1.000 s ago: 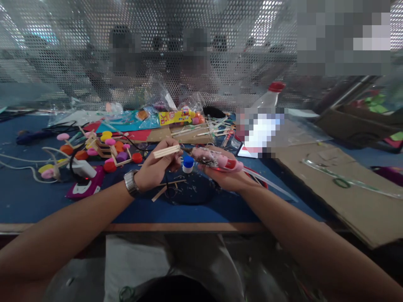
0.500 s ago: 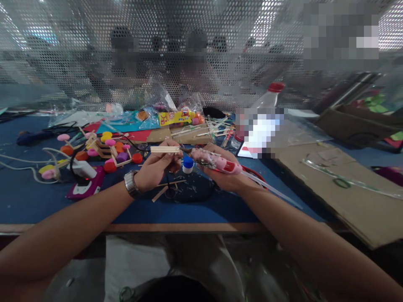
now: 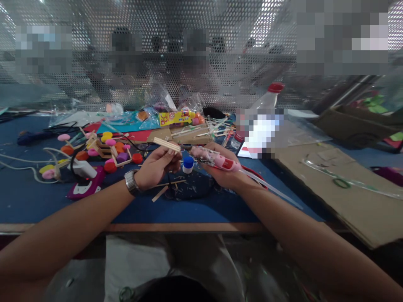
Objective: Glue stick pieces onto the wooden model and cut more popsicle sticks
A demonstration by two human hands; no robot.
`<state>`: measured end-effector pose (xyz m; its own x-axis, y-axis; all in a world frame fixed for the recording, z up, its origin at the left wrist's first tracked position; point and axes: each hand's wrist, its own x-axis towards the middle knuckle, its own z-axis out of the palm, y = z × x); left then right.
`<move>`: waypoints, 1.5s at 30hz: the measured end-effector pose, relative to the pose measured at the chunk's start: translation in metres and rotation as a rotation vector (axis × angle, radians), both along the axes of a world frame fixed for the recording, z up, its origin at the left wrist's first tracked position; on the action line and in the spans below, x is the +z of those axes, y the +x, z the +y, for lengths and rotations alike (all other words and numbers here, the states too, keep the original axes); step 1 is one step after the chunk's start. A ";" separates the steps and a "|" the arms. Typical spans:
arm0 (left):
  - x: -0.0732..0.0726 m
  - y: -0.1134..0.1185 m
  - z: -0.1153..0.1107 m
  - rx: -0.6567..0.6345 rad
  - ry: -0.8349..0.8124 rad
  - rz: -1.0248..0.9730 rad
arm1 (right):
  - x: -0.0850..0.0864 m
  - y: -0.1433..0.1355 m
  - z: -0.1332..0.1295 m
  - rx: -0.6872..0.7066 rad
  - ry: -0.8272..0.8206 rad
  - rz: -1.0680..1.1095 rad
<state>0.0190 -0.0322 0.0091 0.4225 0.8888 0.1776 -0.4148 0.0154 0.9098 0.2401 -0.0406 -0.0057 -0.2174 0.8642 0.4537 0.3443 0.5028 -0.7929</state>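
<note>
Sticks point(image 3: 166, 144) of pale wood, lying side by side, are in the left hand point(image 3: 155, 168), just to the left of the small jar point(image 3: 188, 165) with blue cap. The fingers of this hand make a narrow pinch on the sticks near their right end. The right hand point(image 3: 227, 178) is to the right of the jar; its fingers, partly hidden, are wrapped around a pink glue gun point(image 3: 217, 160). The nozzle point(image 3: 186, 148) points to the sticks' end, a little beyond the jar; if they touch, I cannot tell. Loose wooden pieces point(image 3: 160, 193) lie nearer than the jar and to its left. Farther left of the jar are a stick model point(image 3: 105, 147) with coloured round pieces and a purple power strip point(image 3: 90, 188). Brown cardboard point(image 3: 340, 201) lies well to the jar's right.
</note>
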 end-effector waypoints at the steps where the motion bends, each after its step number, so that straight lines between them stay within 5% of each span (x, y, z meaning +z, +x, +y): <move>1: 0.000 0.000 0.001 -0.001 -0.002 0.002 | -0.001 0.000 0.001 -0.010 0.005 0.008; 15: 0.001 0.001 0.007 0.159 -0.072 0.032 | 0.003 0.001 0.005 0.024 0.025 -0.024; 26: 0.003 0.003 0.008 0.228 -0.042 0.105 | -0.014 -0.002 0.015 -0.049 -0.080 0.014; 45: -0.002 0.002 0.011 0.220 0.075 0.146 | -0.016 -0.016 0.025 -0.080 -0.225 0.092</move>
